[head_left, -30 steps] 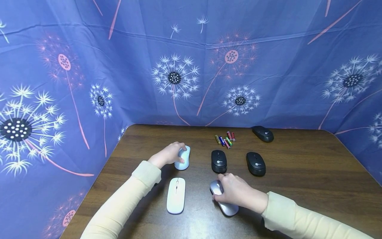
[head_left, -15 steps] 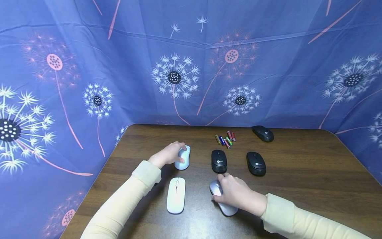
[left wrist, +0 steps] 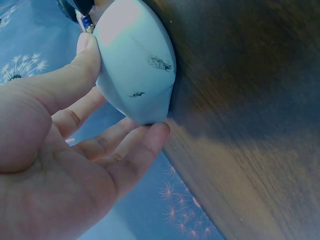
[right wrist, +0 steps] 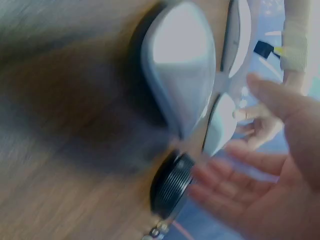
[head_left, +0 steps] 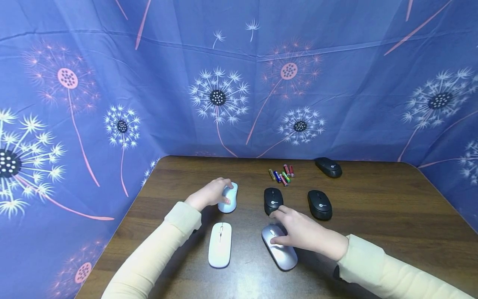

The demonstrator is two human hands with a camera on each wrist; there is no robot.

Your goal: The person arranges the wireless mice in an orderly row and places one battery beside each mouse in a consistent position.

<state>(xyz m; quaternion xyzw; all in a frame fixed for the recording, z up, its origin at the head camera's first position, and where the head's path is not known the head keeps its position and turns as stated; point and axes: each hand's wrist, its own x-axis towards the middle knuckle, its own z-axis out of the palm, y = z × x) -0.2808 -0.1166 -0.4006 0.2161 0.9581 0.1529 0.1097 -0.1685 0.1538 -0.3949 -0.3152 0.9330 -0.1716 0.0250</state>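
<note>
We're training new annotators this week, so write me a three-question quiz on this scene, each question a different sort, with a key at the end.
1. What is the left hand holding?
2. True or false: the right hand is holding nothing.
3. How many black mice lie on the table?
a) two
b) three
c) four

Key:
1. The light blue mouse.
2. True; the right wrist view shows it apart from the silver mouse.
3. b) three.
</note>
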